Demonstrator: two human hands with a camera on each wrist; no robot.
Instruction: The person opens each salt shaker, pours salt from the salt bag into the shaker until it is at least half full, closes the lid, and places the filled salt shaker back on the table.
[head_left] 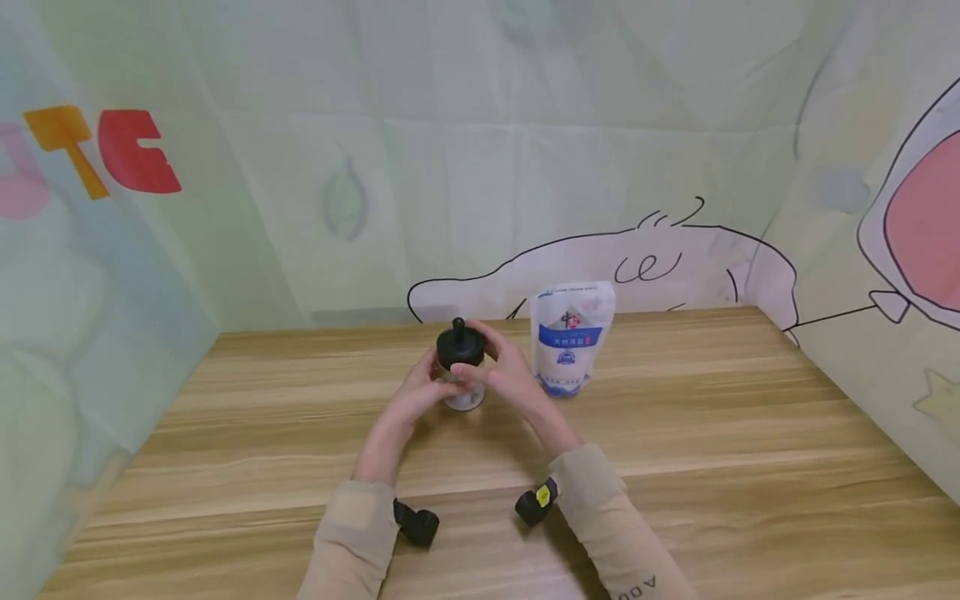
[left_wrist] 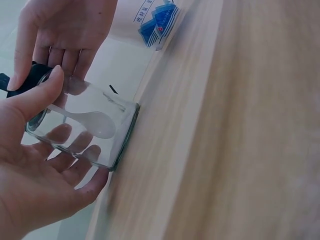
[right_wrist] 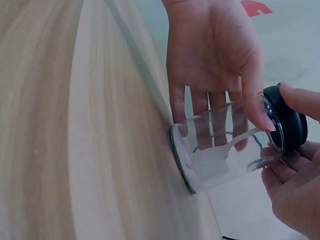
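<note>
A clear glass seasoning jar (head_left: 467,400) stands upright on the wooden table, topped by a black lid (head_left: 459,348) with a knob. My left hand (head_left: 412,396) holds the glass body, fingers on its far side and thumb near the neck. Around the lid, the fingers and thumb of my right hand (head_left: 513,379) grip from the other side. A white spoon (left_wrist: 97,123) hangs inside the jar, and a white layer (right_wrist: 183,152) covers its bottom. To the right of my right hand stands a white and blue pouch (head_left: 570,337) with printed characters.
The wooden table (head_left: 262,442) reaches back to a printed cloth wall (head_left: 300,208). More printed cloth rises at the left and right sides. Black wrist cameras (head_left: 417,525) sit on both forearms.
</note>
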